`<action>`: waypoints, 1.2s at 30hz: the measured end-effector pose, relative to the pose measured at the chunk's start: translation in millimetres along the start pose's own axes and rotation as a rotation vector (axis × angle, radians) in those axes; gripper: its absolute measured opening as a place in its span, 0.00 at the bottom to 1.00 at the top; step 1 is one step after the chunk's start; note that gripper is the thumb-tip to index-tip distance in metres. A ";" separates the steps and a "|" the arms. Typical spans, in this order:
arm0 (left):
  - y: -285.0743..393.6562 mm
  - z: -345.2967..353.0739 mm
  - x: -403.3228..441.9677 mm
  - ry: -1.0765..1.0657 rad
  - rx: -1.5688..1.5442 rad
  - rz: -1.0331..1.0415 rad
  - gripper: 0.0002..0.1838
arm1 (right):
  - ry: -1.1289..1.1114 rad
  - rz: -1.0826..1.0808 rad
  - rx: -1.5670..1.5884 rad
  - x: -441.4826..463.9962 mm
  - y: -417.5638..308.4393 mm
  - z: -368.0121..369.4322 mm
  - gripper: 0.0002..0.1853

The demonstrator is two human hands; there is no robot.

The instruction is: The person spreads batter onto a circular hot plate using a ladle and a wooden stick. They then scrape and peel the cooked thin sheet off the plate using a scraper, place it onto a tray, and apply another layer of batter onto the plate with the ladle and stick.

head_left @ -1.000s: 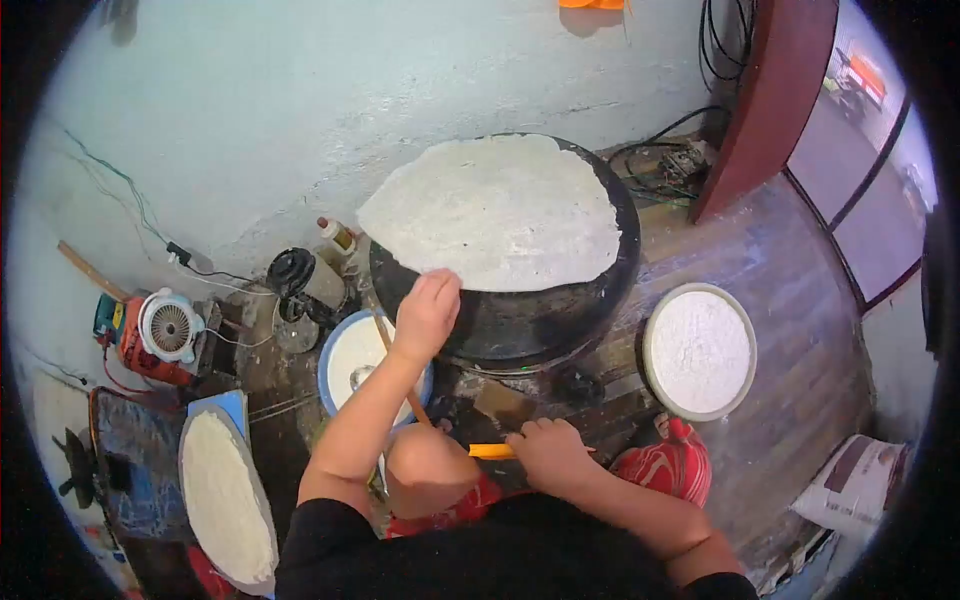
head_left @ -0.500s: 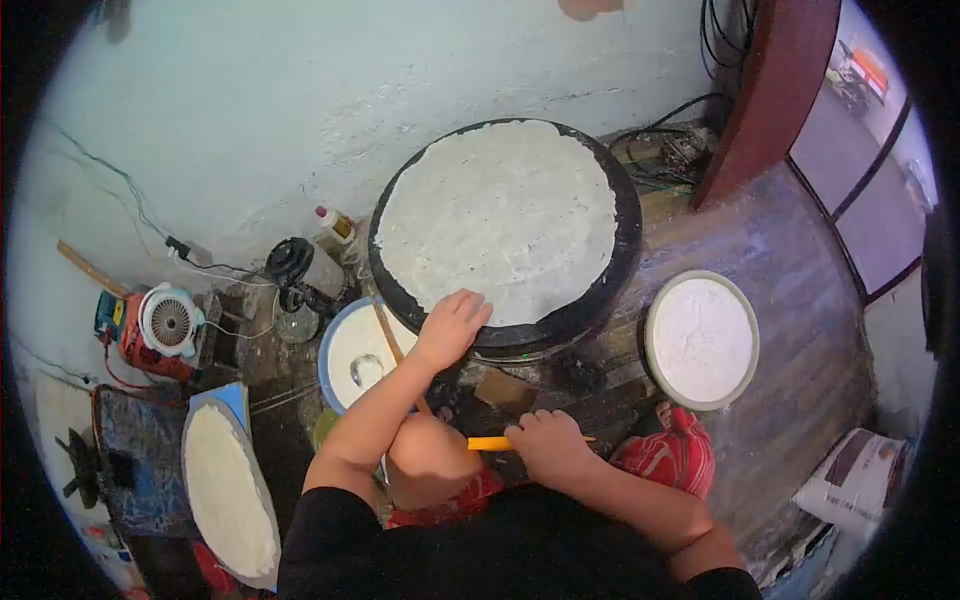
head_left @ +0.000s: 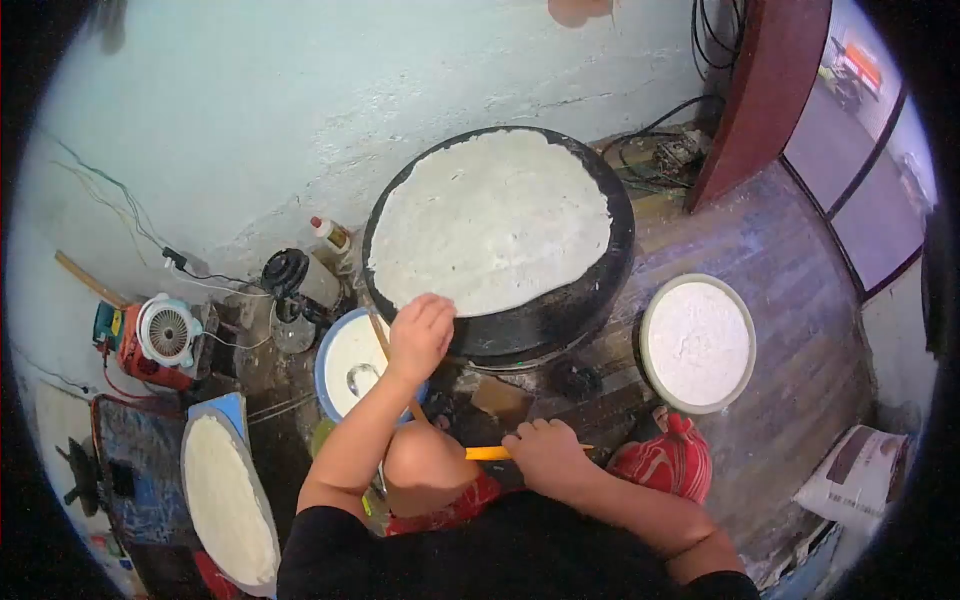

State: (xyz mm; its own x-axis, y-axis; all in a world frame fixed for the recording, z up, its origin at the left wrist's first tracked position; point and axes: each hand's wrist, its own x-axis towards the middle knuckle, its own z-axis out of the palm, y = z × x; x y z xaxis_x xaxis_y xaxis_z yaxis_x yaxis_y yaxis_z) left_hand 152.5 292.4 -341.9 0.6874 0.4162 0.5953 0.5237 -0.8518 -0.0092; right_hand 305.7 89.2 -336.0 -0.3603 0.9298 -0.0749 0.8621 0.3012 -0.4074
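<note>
A large thin white flatbread (head_left: 490, 225) lies on a round black griddle (head_left: 545, 325), leaving a dark strip bare along the near side. My left hand (head_left: 422, 332) is at the flatbread's near-left edge, its fingers together and touching that edge; the fingertips pinch it. Over my lap, my right hand (head_left: 545, 455) is closed round a yellow-orange tool (head_left: 487, 453), which sticks out to the left of the fist. Below my left forearm is a blue-rimmed bowl of white batter (head_left: 350, 350) with a ladle and a wooden stick (head_left: 380, 335).
A round tub of white powder (head_left: 698, 345) stands on the floor at the right, with a sack (head_left: 855, 478) beyond it. On the left are an oval board with pale dough (head_left: 230, 500), a small blower (head_left: 168, 330) and a lidded container (head_left: 290, 272). Cables lie behind the griddle.
The flatbread's near edge first came down over the griddle, then shifted back, baring the near strip again. My left hand moved right, then back left with it. My right hand stays nearly still.
</note>
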 end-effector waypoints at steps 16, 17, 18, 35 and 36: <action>-80.4 39.5 -68.7 0.201 -0.845 -1.863 0.17 | -0.011 0.131 0.059 5.3 4.3 -15.1 0.08; -90.0 43.9 -71.2 0.172 -0.865 -1.804 0.13 | -0.011 0.126 0.056 6.4 4.7 -15.1 0.08; -99.0 48.4 -73.6 0.144 -0.883 -1.744 0.09 | 0.117 0.148 0.024 8.1 5.7 -15.8 0.09; -105.6 -327.3 48.2 0.008 -0.207 -0.457 0.05 | 0.866 0.140 0.469 141.0 -9.5 -145.0 0.43; -104.1 -343.2 38.7 0.003 -0.200 -0.454 0.05 | 0.990 0.062 0.363 161.7 -7.3 -149.7 0.46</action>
State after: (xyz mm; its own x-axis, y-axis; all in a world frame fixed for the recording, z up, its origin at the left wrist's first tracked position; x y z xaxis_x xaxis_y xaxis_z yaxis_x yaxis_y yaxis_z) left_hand -48.2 288.0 -42.2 0.4101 0.7589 0.5059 0.6628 -0.6290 0.4063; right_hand 294.5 269.0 -208.9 0.2732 0.7482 0.6046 0.6522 0.3180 -0.6881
